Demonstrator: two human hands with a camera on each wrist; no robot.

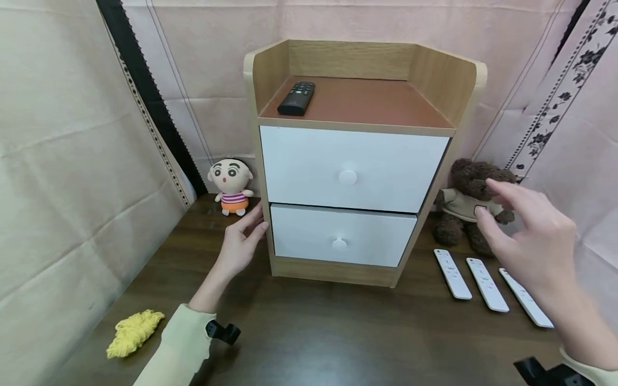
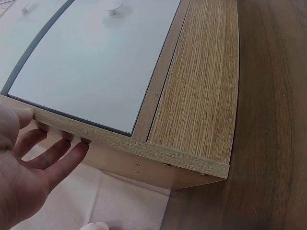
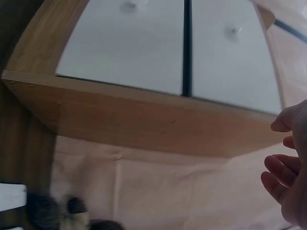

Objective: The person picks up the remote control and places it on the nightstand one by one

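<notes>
A small wood-grain cabinet [image 1: 333,272] with two white drawers stands upright on the table. My left hand [image 1: 240,241] touches the cabinet's left side low down. In the left wrist view its fingertips [image 2: 82,143] rest against the side panel, and the thumb lies at the front edge. Raised off to the right of the cabinet is my right hand [image 1: 541,241], holding nothing, thumb and forefinger spread apart. It overlaps a brown teddy bear [image 1: 463,206] in the head view. Both the upper drawer [image 1: 309,161] and the lower drawer [image 1: 304,236] have a round white knob.
On the cabinet's top shelf lies a black remote control [image 1: 296,98]. Three white remotes [image 1: 487,284] lie side by side at the right. A cartoon boy plush [image 1: 233,187] sits left of the cabinet. Front left is a yellow knitted leaf [image 1: 134,332]. Pale curtains [image 1: 203,64] enclose the table.
</notes>
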